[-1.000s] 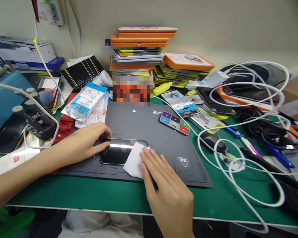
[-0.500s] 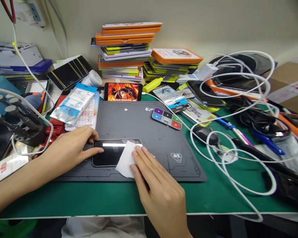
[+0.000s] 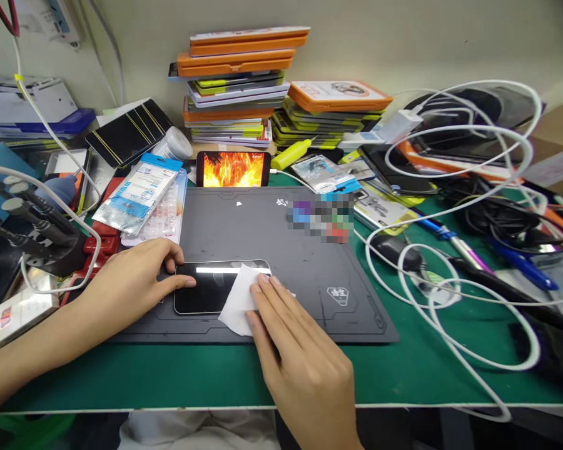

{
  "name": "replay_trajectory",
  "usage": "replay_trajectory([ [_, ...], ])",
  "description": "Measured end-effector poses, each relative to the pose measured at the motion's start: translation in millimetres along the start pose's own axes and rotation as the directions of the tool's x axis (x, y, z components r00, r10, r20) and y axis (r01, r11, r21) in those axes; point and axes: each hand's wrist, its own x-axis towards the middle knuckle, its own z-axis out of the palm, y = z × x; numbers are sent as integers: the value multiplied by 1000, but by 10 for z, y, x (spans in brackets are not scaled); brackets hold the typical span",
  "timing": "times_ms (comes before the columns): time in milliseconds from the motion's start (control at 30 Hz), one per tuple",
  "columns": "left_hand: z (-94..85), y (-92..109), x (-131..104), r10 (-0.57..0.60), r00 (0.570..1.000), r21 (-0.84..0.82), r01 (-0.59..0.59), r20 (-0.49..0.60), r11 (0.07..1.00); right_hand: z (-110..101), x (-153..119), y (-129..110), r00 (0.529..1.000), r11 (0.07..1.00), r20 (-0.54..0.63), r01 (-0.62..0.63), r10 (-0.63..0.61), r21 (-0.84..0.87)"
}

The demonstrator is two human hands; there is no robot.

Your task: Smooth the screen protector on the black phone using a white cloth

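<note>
Black phone [image 3: 199, 295] flat on grey mat [image 3: 258, 219] near its front edge, bare mat behind; left hand [image 3: 143, 269] half-open with thumb at phone's left end, right hand [image 3: 309, 359] open, fingers laid on white cloth [image 3: 237, 304]. Cloth and right fingers hide phone's near right corner; multicoloured item [image 3: 319, 217] farther back is pixelated, both arms cut off by frame.

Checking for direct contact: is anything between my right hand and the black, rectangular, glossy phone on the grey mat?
Yes: a white, thin, cloth-like sheet lies under the fingers of your right hand, covering part of the phone at its right end. Nothing visible separates your left hand from its left end.
</note>
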Motion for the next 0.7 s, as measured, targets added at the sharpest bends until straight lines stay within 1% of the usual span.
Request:
replay_trajectory([
  [133,14,9,3,-45,999,-27,45,9,999,-9,1,-7,1000,1000,3,9,-9,-22],
  [400,27,20,2,-62,998,-71,64,18,995,-9,9,-13,1000,1000,0,12,-12,-26],
  [700,60,-15,6,-30,1000,-100,30,-1,995,-10,2,-12,1000,1000,1,17,-17,-19],
])
